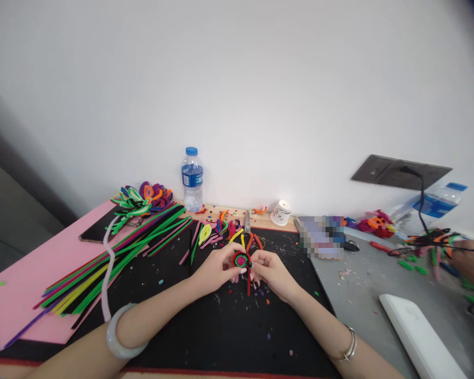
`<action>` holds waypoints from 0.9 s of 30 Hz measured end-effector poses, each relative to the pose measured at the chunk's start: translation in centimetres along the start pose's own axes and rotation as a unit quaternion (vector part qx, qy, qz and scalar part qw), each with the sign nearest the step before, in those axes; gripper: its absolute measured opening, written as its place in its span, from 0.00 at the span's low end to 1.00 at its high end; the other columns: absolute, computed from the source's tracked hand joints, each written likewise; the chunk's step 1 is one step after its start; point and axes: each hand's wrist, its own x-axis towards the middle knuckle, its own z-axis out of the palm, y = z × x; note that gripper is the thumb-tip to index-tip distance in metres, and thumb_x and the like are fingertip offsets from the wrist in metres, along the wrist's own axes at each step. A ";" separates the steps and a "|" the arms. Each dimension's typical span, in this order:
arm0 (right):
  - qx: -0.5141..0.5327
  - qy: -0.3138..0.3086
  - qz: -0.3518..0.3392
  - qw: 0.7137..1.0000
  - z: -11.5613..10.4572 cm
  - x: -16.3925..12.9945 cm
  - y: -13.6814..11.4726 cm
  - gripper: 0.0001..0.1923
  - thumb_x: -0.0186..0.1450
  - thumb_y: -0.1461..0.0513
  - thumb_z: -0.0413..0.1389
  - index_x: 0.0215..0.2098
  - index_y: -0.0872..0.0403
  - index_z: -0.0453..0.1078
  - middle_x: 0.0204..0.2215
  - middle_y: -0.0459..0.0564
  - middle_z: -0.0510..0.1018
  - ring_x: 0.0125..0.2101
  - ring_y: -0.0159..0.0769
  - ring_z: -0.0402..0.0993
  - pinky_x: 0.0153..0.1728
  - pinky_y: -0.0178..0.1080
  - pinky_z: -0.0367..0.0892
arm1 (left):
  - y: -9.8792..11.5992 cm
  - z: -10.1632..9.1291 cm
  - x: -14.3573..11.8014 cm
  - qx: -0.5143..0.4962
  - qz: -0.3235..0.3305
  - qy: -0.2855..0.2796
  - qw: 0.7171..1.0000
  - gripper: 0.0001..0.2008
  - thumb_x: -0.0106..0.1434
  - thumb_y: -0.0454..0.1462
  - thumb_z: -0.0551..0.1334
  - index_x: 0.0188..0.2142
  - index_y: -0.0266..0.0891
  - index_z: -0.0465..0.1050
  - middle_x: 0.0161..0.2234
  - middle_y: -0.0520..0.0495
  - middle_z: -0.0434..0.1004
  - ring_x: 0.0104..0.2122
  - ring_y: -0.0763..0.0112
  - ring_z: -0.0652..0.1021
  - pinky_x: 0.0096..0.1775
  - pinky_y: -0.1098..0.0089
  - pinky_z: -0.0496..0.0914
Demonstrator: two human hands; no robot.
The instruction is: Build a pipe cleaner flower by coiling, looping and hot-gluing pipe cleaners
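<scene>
Between my two hands is a small coil of pipe cleaner [241,260], ringed in red, green and black around a pink centre. My left hand [217,268] pinches its left edge between thumb and fingers. On the other side, my right hand [272,272] closes its fingertips on the coil's right edge, by a black bit. A red pipe cleaner piece [248,283] points down beneath the coil; whether it is joined on cannot be seen. Just beyond my hands lie pliers or scissors with red handles [255,241] and yellow pipe cleaner pieces [237,235].
Long pipe cleaners [114,263] lie on pink paper [19,279] at left, near a phone [98,226] and looped flowers [142,200]. A water bottle [191,181] and paper cup [280,212] stand by the wall. Another person's hand [472,258] is at far right, beyond a white box [421,337].
</scene>
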 end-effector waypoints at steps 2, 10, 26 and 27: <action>0.001 0.001 0.000 1.000 0.1 0.0 -0.1 0.12 0.54 0.56 0.61 0.24 0.55 0.64 0.16 0.42 0.72 0.15 0.25 0.63 0.18 0.29 0.59 | 0.0 0.0 0.0 -0.003 0.002 0.000 1.000 0.14 0.57 0.35 0.60 0.43 0.39 0.62 0.24 0.56 0.69 0.21 0.73 0.74 0.26 0.72 0.68; 0.002 0.003 0.000 1.000 0.1 0.0 -0.1 0.13 0.53 0.56 0.61 0.24 0.55 0.64 0.16 0.42 0.72 0.14 0.26 0.63 0.17 0.30 0.59 | 0.1 0.0 0.0 -0.002 0.000 0.002 1.000 0.14 0.57 0.35 0.60 0.43 0.39 0.62 0.24 0.56 0.69 0.21 0.74 0.74 0.26 0.73 0.68; 0.009 -0.003 0.001 1.000 -0.1 0.0 0.0 0.11 0.55 0.58 0.60 0.25 0.55 0.65 0.17 0.43 0.73 0.15 0.26 0.64 0.18 0.29 0.59 | 0.2 -0.1 -0.2 0.000 0.004 0.003 1.000 0.15 0.57 0.33 0.60 0.45 0.40 0.60 0.25 0.55 0.69 0.21 0.73 0.74 0.26 0.72 0.69; 0.009 -0.002 0.002 1.000 -0.1 0.0 0.0 0.11 0.55 0.58 0.60 0.25 0.56 0.65 0.17 0.42 0.73 0.15 0.26 0.64 0.18 0.29 0.59 | 0.1 -0.1 -0.2 -0.001 0.005 0.003 1.000 0.16 0.57 0.33 0.59 0.45 0.40 0.60 0.25 0.55 0.69 0.21 0.73 0.74 0.26 0.72 0.69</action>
